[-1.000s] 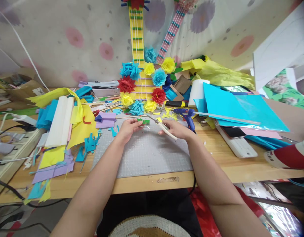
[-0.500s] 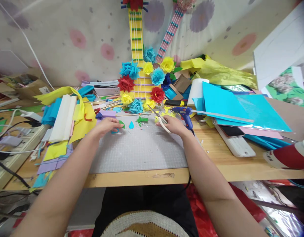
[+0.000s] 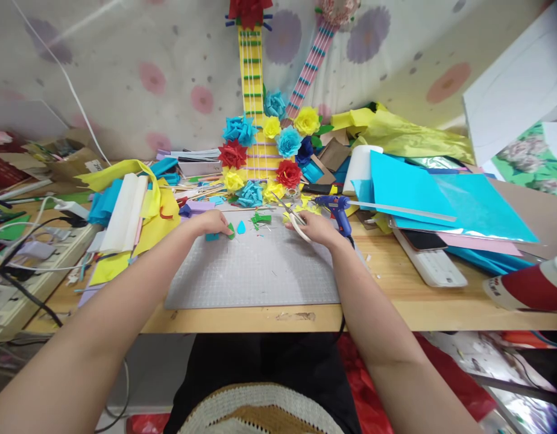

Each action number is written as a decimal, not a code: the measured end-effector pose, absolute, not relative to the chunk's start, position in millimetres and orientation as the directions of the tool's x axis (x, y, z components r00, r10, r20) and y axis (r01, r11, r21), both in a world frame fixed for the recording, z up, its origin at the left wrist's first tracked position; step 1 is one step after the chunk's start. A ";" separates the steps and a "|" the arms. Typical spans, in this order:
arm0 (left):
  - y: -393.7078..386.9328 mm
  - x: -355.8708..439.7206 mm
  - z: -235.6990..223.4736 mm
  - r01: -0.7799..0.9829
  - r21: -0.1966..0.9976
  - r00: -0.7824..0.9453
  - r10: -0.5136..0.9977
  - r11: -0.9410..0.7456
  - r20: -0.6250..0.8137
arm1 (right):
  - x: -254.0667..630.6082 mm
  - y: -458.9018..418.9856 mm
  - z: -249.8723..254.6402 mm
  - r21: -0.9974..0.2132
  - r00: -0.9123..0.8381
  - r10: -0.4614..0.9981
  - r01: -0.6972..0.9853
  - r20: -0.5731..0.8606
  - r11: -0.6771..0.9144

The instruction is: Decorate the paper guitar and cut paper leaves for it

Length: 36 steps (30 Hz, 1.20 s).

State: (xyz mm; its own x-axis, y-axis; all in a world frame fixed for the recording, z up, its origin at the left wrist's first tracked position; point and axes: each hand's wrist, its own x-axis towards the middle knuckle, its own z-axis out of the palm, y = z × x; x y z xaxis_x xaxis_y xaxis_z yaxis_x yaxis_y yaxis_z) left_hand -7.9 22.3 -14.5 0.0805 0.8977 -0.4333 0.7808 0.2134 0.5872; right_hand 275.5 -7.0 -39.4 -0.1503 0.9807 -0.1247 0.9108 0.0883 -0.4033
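Observation:
My left hand [image 3: 215, 223] is closed on a small green paper leaf [image 3: 231, 231], low over the grey cutting mat [image 3: 260, 271]. Just right of the leaf lies a blue teardrop-shaped paper piece [image 3: 241, 227]. A blue paper scrap [image 3: 211, 237] rests under the left hand's fingers. Green paper scraps [image 3: 261, 220] are on the mat between the two hands. My right hand [image 3: 315, 227] is wrapped round the white handles of a pair of scissors [image 3: 296, 220], whose blades point up and left. Whether the blades are fully closed is hard to tell.
Paper flowers and a yellow paper guitar [image 3: 260, 158] stand at the back. A blue glue gun [image 3: 336, 211] lies right of the scissors. Blue sheets [image 3: 409, 187], a phone [image 3: 422, 239] and a red-and-white cup [image 3: 529, 283] are on the right. Folded paper [image 3: 125, 214] and a power strip [image 3: 47, 265] sit left.
My left hand has moved slightly right with the green leaf, nearer the blue teardrop. The right hand keeps the scissors in about the same place. The view has shifted a little.

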 end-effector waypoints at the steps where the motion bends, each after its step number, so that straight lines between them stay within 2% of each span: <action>1: 24.8 -7.3 -15.1 0.786 0.584 0.088 0.897 0.205 -0.434 | 275.5 -7.2 -38.8 -0.401 -0.152 0.980 0.912 -0.128 0.089; 6: 29.9 -5.5 -14.9 0.889 0.450 0.098 0.922 0.088 -0.373 | 275.6 -7.2 -37.4 -0.403 -0.172 0.976 0.909 -0.133 0.105; 11: 25.6 2.7 -15.3 0.936 0.349 0.118 0.969 -0.036 -0.216 | 274.6 -8.4 -35.5 -0.389 -0.172 0.973 0.916 -0.151 0.102; 13: 21.4 8.0 -14.6 0.969 0.241 0.105 0.978 -0.059 -0.181 | 274.2 -9.0 -35.1 -0.385 -0.174 0.973 0.917 -0.154 0.103; 17: 10.0 16.5 -8.5 0.989 -0.084 0.100 0.966 -0.123 -0.238 | 275.0 -8.5 -37.0 -0.387 -0.173 0.975 0.915 -0.136 0.109; 20: 3.7 17.1 -5.1 0.972 -0.190 0.107 0.979 -0.140 -0.174 | 275.8 -7.4 -39.7 -0.391 -0.174 0.976 0.914 -0.132 0.110; 23: 3.3 12.4 -8.2 0.962 -0.174 0.196 0.975 -0.212 -0.106 | 275.8 -6.8 -41.0 -0.393 -0.175 0.977 0.913 -0.126 0.113; 27: 9.0 3.4 -18.8 0.931 -0.076 0.346 0.930 -0.356 -0.124 | 275.0 -7.2 -40.4 -0.391 -0.168 0.978 0.914 -0.122 0.108; 33: 17.4 -3.3 -22.7 0.945 0.050 0.327 0.936 -0.323 -0.131 | 273.9 -9.3 -37.3 -0.390 -0.161 0.979 0.915 -0.124 0.102; 36: 21.7 -2.5 -15.5 0.934 0.045 0.357 0.915 -0.355 -0.190 | 274.2 -9.4 -37.7 -0.393 -0.163 0.979 0.914 -0.119 0.104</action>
